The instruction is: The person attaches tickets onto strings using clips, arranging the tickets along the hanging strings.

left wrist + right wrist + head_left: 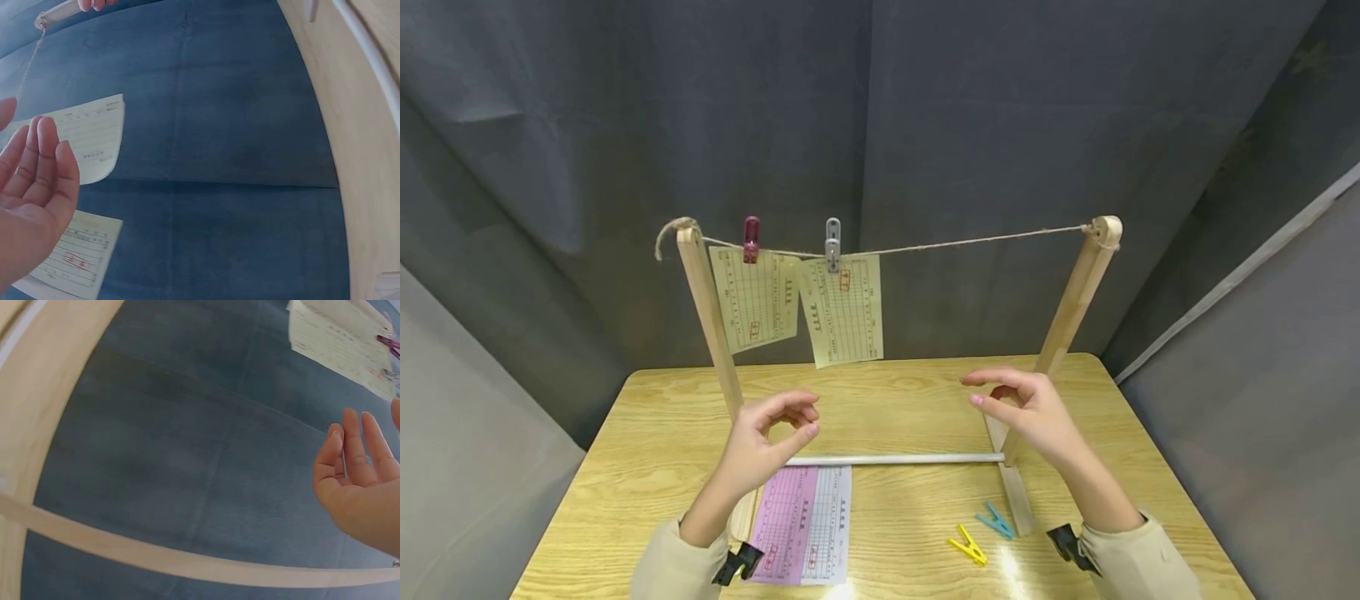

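My left hand [771, 437] hovers by the left post with its fingers loosely bent and nothing in it. Near the right post, my right hand [1022, 408] is also bare, thumb and fingers apart. A yellowish printed slip [758, 300] hangs from the string [940, 246] under a dark red clothespin [751, 240]. Beside it a second yellowish slip [846, 317] hangs from a grey clothespin [832, 245]. Both slips show behind the left hand in the left wrist view. On the table lie a pink slip [786, 517] and a white slip [827, 525], side by side.
The string runs between a left wooden post [707, 308] and a right wooden post [1078, 292]. A pale crossbar [895, 459] joins them low down. A yellow clothespin [968, 546] and a blue clothespin [996, 522] lie on the table [910, 550] near the right foot.
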Available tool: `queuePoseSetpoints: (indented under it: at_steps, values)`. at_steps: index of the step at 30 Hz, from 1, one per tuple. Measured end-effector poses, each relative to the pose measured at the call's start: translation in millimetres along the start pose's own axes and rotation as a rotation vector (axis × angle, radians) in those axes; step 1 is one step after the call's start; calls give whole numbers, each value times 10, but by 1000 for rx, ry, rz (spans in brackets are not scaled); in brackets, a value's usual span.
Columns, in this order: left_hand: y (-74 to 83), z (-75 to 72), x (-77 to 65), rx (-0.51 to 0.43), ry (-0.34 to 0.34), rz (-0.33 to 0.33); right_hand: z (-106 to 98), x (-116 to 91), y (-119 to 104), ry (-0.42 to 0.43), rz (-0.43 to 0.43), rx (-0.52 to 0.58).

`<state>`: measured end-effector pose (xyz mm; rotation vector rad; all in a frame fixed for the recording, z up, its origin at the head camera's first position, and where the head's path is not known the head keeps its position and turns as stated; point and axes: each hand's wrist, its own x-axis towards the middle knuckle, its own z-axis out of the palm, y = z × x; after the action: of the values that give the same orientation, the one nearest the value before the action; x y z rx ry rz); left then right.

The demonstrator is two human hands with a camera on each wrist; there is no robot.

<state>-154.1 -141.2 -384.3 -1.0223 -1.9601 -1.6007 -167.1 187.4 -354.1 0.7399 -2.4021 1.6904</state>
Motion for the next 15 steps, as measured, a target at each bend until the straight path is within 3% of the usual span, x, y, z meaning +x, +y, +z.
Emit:
queuePoseSetpoints:
  at_steps: [6, 15]
  values:
    - [-75, -25, -128, 22, -33, -77, 8, -86, 168, -12, 64, -22]
    - [-210, -41, -380, 38, -69, -228, 58, -218, 361, -19, 87, 7]
